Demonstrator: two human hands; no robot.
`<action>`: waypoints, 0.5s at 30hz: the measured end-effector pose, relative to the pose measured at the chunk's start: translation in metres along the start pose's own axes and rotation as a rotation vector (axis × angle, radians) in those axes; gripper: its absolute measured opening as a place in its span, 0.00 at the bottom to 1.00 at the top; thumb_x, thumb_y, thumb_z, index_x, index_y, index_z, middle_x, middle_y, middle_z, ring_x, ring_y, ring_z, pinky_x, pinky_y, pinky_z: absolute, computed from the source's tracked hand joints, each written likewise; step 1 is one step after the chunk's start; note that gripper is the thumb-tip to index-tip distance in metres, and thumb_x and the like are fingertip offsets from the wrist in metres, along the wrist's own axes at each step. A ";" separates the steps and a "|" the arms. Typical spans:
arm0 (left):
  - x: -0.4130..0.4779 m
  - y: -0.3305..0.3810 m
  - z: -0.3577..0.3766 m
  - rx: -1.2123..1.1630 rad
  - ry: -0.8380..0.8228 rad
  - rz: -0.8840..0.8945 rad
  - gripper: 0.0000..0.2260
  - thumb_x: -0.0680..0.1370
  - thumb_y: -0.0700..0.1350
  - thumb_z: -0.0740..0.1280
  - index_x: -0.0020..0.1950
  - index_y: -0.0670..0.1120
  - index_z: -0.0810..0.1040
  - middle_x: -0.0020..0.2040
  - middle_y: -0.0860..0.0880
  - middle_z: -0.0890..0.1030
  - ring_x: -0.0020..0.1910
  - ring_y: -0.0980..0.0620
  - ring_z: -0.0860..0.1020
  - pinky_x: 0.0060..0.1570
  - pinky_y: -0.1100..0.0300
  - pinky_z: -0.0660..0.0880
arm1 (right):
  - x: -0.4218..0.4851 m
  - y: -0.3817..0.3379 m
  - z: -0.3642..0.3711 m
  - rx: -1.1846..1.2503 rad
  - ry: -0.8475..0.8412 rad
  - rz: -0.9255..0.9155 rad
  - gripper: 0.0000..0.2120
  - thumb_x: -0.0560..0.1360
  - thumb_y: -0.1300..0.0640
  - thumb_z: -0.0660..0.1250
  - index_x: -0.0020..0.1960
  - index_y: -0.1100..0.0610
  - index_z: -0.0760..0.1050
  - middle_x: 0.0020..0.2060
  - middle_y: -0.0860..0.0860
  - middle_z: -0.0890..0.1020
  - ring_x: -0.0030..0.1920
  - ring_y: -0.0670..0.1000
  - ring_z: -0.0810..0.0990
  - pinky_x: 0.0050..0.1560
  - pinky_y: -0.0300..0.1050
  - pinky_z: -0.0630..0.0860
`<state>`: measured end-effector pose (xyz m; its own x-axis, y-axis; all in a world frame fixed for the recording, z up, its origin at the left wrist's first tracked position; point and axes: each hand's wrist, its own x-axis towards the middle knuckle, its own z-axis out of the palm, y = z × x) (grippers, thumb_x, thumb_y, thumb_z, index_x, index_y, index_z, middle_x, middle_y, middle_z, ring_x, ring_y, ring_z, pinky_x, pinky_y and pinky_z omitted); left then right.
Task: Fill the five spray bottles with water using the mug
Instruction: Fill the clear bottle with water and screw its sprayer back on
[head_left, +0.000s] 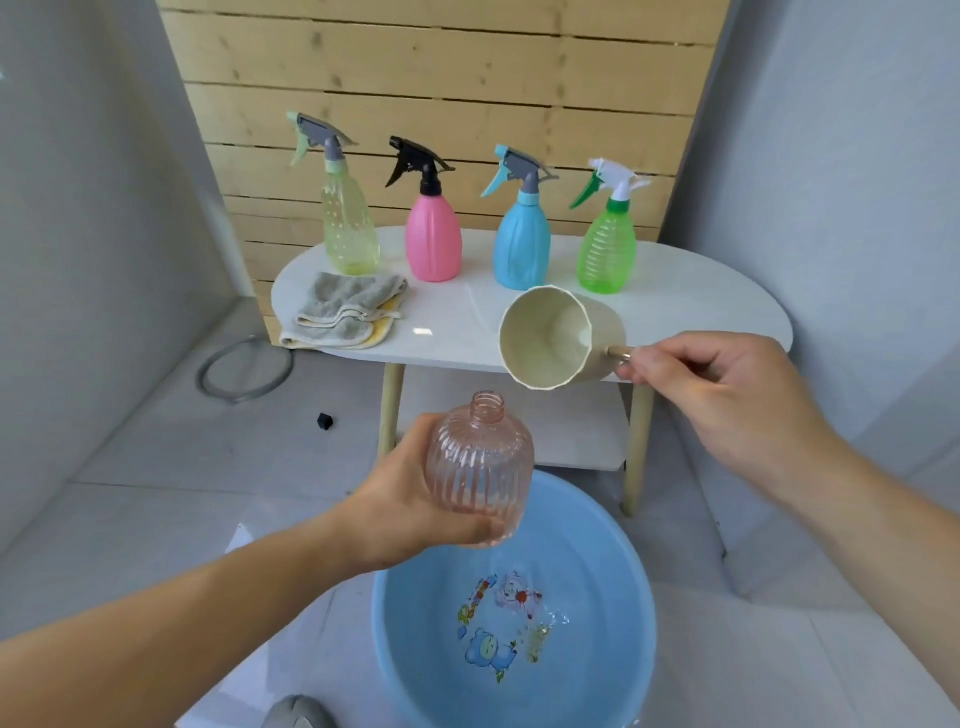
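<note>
White tabletop (701, 312) beyond blue basin (415, 649) carries four capped spray bottles (434, 244). Over basin: left hand (400, 499) fingers (457, 527) curled round uncapped pink bottle (480, 467); right hand (727, 384) pinching handle of tipped beige mug (550, 338).

Four spray bottles (434, 244) line the back of the table (701, 312), with narrow gaps between them. A cloth (345, 309) covers the front left corner; bare tabletop lies beside it. A held mug (550, 338) and a clear bottle (480, 467) hang at the table's front edge, with a basin (415, 649) on the floor below.
</note>
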<state>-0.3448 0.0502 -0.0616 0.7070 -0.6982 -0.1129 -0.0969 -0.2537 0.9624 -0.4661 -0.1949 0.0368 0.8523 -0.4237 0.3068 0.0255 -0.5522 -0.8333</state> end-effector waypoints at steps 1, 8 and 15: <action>0.000 -0.001 0.000 0.009 -0.001 -0.004 0.44 0.56 0.49 0.86 0.68 0.57 0.70 0.60 0.51 0.83 0.58 0.53 0.84 0.55 0.56 0.83 | -0.001 -0.002 0.000 -0.004 -0.002 -0.013 0.07 0.76 0.54 0.70 0.42 0.51 0.85 0.39 0.44 0.87 0.48 0.46 0.85 0.58 0.52 0.78; 0.003 -0.002 0.002 0.035 -0.018 -0.015 0.43 0.56 0.50 0.85 0.67 0.57 0.69 0.59 0.51 0.82 0.57 0.52 0.84 0.55 0.52 0.84 | -0.002 -0.006 0.005 -0.007 -0.024 -0.141 0.08 0.74 0.51 0.69 0.45 0.53 0.85 0.43 0.44 0.87 0.50 0.45 0.84 0.55 0.44 0.78; 0.007 -0.003 0.004 0.052 -0.015 -0.009 0.43 0.56 0.51 0.85 0.67 0.59 0.69 0.58 0.54 0.83 0.57 0.54 0.84 0.57 0.50 0.84 | 0.000 -0.003 0.007 -0.051 -0.030 -0.246 0.05 0.76 0.62 0.71 0.45 0.55 0.84 0.44 0.43 0.86 0.54 0.41 0.82 0.59 0.36 0.75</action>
<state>-0.3421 0.0435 -0.0658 0.6972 -0.7057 -0.1259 -0.1268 -0.2942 0.9473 -0.4621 -0.1880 0.0358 0.8389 -0.2505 0.4832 0.2084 -0.6723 -0.7103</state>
